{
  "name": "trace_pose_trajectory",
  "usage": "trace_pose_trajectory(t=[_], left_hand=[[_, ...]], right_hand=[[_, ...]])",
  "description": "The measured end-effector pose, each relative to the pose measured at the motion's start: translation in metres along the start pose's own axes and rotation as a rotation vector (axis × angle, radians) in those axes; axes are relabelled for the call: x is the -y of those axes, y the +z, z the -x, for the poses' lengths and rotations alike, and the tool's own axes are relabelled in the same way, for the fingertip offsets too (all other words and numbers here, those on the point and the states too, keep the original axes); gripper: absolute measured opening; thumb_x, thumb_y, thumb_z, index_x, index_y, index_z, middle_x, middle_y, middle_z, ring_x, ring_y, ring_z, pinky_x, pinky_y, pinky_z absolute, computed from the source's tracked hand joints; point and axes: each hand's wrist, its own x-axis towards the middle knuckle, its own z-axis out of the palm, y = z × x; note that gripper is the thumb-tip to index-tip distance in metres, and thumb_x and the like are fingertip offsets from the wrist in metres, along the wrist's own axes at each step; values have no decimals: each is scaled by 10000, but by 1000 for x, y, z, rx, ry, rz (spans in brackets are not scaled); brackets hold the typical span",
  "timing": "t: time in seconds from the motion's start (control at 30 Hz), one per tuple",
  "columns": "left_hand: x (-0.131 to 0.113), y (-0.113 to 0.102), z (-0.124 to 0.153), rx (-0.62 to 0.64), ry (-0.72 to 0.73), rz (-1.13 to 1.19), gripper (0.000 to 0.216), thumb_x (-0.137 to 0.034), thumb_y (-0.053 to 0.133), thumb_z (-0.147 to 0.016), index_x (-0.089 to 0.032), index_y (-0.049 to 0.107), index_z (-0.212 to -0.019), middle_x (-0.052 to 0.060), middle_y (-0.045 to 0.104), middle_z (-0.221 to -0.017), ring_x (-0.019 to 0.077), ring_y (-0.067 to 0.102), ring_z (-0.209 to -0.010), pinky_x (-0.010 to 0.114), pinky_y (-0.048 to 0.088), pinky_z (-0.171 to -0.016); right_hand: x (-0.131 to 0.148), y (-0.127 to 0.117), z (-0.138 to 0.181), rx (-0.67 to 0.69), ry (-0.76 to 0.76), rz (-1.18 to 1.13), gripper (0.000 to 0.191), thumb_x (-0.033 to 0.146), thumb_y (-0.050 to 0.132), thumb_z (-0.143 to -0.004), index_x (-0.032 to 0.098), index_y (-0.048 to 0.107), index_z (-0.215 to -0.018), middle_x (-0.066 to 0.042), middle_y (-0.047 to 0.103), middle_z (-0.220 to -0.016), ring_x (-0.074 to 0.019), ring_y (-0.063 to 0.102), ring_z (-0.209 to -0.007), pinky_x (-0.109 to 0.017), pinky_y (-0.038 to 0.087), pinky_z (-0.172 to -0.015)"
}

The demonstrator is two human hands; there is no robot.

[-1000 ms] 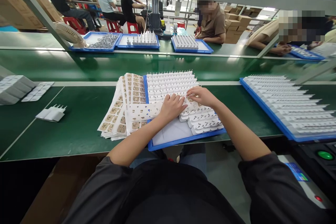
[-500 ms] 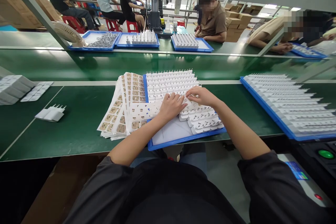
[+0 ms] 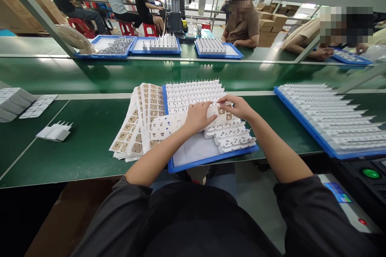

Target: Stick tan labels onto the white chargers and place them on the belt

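A white sticker sheet (image 3: 170, 123) with cut-outs and some brown stickers at its right end stretches across a blue tray (image 3: 193, 165). My left hand (image 3: 198, 117) holds this sheet near its middle, thumb set apart from the fingers. At the right end, by the brown stickers, my right hand (image 3: 238, 107) has its bent fingers on the sheet; whether a loose sticker is between them cannot be made out. Rows of white plug housings (image 3: 193, 93) with upright pins fill the tray's far part. More white housings (image 3: 233, 138) stand in its near right part.
A fanned stack of sticker sheets (image 3: 129, 128) lies left of the tray. Loose white plugs (image 3: 56, 131) sit farther left. Another blue tray (image 3: 304, 122) of white parts is at right. Across the green bench, trays of metal pins (image 3: 116, 46) and parts stand near other seated people.
My right hand has moved slightly up and right, and brown stickers now show at the sheet's right end. My left hand stays on the sheet, its thumb more spread.
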Motion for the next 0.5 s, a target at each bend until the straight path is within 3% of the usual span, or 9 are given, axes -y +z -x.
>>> trace_pose_trajectory(t=[0.1, 0.23, 0.33, 0.5], left_hand=[[-6, -15, -21, 103, -93, 226, 331, -419, 622, -930, -228, 708, -1186, 62, 748, -1226, 289, 628, -1191, 424, 421, -1012], [-5, -23, -39, 202, -149, 465, 267, -392, 587, -908, -185, 755, -924, 32, 748, -912, 206, 654, -878, 299, 450, -760], [-1, -20, -41, 245, -114, 548, 237, -338, 575, -876, -162, 732, -863, -1, 653, -741, 145, 569, -690, 257, 391, -624], [1, -12, -38, 272, -123, 504, 220, -284, 533, -880, -163, 707, -820, -5, 616, -696, 135, 530, -627, 259, 374, -587]], right_hand=[[8, -4, 1, -56, -32, -10, 213, 365, 646, -902, 233, 745, -1037, -65, 786, -1022, -264, 725, -949, -419, 572, -877], [18, -6, 7, -131, -186, 92, 133, 302, 643, -930, 251, 744, -1002, -69, 780, -1045, -268, 703, -1013, -427, 557, -905], [20, -4, 10, -139, -306, 164, 122, 272, 633, -955, 253, 748, -989, -81, 773, -1101, -268, 692, -1062, -444, 541, -947], [19, 1, 14, -142, -371, 275, 113, 271, 620, -975, 245, 713, -918, -91, 762, -1101, -270, 686, -1052, -469, 520, -957]])
